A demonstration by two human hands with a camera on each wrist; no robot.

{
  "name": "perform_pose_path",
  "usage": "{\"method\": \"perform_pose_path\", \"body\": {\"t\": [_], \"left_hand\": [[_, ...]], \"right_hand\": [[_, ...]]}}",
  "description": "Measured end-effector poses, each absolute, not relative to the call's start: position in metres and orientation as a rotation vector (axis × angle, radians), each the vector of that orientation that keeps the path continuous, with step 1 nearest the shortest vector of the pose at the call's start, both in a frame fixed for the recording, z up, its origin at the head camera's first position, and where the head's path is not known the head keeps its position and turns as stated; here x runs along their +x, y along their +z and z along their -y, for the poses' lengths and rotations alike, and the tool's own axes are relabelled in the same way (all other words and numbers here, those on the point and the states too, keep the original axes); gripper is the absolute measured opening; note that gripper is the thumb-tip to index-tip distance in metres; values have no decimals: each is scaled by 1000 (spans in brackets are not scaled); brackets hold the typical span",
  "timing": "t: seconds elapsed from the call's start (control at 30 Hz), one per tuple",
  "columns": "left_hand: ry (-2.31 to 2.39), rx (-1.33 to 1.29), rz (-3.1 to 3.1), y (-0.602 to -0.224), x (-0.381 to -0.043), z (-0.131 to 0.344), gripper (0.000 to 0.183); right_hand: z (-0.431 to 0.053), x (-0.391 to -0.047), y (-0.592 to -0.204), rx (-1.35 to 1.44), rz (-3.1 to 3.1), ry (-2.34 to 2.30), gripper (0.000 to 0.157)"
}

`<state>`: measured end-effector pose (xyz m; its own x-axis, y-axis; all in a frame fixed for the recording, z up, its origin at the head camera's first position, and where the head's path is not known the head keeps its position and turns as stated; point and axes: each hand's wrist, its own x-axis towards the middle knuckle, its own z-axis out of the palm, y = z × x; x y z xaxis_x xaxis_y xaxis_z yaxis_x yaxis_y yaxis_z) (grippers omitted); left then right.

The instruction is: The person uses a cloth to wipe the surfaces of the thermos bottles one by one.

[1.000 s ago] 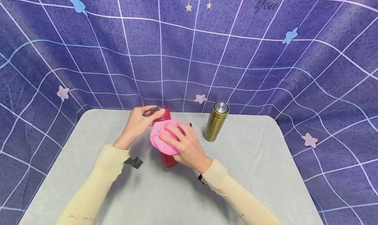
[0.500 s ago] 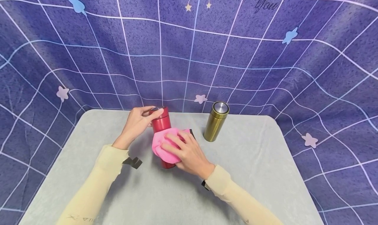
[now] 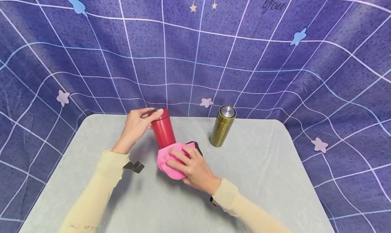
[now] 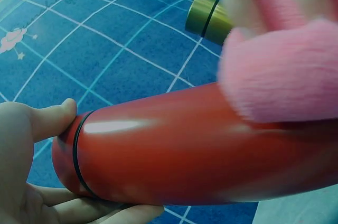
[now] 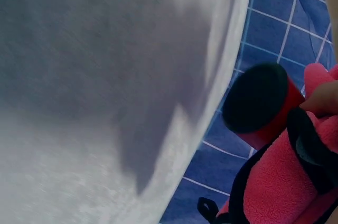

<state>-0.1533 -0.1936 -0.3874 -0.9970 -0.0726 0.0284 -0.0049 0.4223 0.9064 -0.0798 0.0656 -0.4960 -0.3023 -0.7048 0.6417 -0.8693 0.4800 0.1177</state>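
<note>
My left hand [image 3: 134,124] grips the lid end of a red thermos bottle [image 3: 163,131], thumb on one side and fingers on the other in the left wrist view. The bottle tilts, its top leaning left. My right hand [image 3: 197,168] holds a pink cloth [image 3: 171,161] with a black edge against the bottle's lower part. That cloth hides the lower end in the head view. In the right wrist view the bottle's dark base [image 5: 256,100] shows beyond the cloth, apart from the table surface.
A gold thermos bottle [image 3: 223,127] with a silver lid top stands upright to the right of the hands. The grey-covered table [image 3: 259,178] ends at a purple-blue curtain [image 3: 183,66] with a line grid and stars.
My right hand has slid the cloth down the bottle toward its base, baring more red body. The left hand has shifted slightly left with the lid end, tilting the bottle more.
</note>
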Motion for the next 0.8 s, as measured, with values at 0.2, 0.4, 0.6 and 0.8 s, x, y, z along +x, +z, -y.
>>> {"method": "perform_pose_path", "body": {"t": [0.2, 0.4, 0.6, 0.8], "left_hand": [[-1662, 88, 2587, -386, -154, 198, 85], [-1655, 89, 2591, -387, -154, 200, 83], [-1677, 85, 2584, -389, -154, 200, 84], [-1686, 67, 2573, -389, -154, 200, 83]], "right_hand": [[-70, -74, -509, 1335, 2094, 314, 61], [-72, -71, -517, 1360, 2095, 316, 62], [-71, -72, -517, 1371, 2077, 323, 62], [-68, -73, -515, 1372, 2066, 311, 59]]}}
